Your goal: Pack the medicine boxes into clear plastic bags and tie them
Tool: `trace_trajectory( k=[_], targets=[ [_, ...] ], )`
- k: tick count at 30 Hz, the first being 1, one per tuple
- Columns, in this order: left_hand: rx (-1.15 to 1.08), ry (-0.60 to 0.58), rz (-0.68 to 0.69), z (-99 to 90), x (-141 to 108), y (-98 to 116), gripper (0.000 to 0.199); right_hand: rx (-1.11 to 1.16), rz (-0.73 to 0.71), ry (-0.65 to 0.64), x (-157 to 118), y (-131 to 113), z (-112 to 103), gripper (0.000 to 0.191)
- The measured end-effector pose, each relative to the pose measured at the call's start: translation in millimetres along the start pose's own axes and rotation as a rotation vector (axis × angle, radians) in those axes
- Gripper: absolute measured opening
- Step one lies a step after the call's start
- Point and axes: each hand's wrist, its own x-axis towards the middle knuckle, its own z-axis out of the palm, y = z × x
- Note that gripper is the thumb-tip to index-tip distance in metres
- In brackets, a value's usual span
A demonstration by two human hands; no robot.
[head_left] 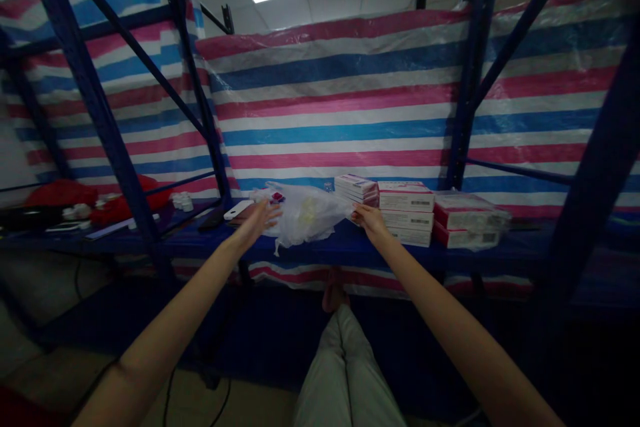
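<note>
A thin white plastic bag (310,213) lies spread on the blue shelf, with something yellowish faintly showing through it. My right hand (369,219) pinches the bag's right end and pulls it out to a point. At the bag's left side is my left hand (257,221), its fingers apart; whether they touch the plastic I cannot tell. A small red item (277,197) sits just beyond those fingers. Close behind my right hand stands a stack of slim white boxes (356,188).
White-and-pink boxes (406,213) are piled right of my right hand, beside plastic-wrapped boxes (467,220). A white phone-like object (237,209) lies to the left. Blue rack posts (463,100) rise on both sides. Farther left are white bottles (183,201) and red cloth (60,193).
</note>
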Motion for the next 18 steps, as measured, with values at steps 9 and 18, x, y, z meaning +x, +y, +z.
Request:
trace_trajectory(
  k=[9,18],
  targets=[
    [0.517,0.036,0.128,43.3,2,-54,0.035,0.177,0.11,0.163,-19,19,7,0.022],
    [0.122,-0.155,0.157,65.2,-7,-2,0.024,-0.318,-0.275,-0.134,-83,11,46,0.055]
  ],
)
